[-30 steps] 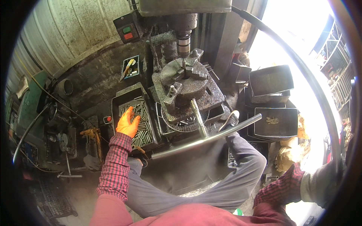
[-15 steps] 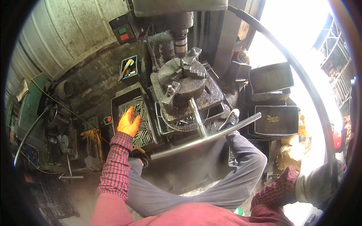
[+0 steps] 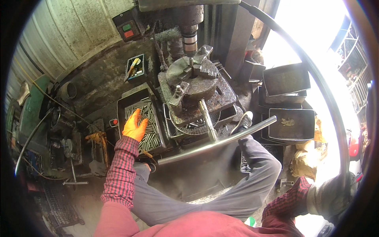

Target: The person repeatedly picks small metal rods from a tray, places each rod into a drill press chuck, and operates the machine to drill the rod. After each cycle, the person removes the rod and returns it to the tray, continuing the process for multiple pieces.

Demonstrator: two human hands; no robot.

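Observation:
My left hand (image 3: 135,127), in an orange glove, is over a dark metal box (image 3: 123,103) at left of centre. Its fingers are spread, and I see nothing held in them. Short metal pins (image 3: 149,138) fill the box beneath it. At the right edge, my right hand (image 3: 328,197), in a grey glove, is closed around the lower end of a long dark bar (image 3: 312,67) that curves up to the machine head. Below the machine's spindle (image 3: 190,41), a round chuck-like fixture (image 3: 193,81) has a short upright pin (image 3: 191,62) at its middle.
A bright crossbar handle (image 3: 221,141) reaches from the fixture over my knees. Black trays (image 3: 286,81) are stacked at right. A small box of tools (image 3: 135,69) sits behind the pins. A switch box (image 3: 126,27) with green and red buttons hangs behind. Machinery (image 3: 65,138) lines the left.
The whole view has shifted slightly. My left hand stays over the pins with its fingers apart, and my right hand keeps its grip on the bar with little movement.

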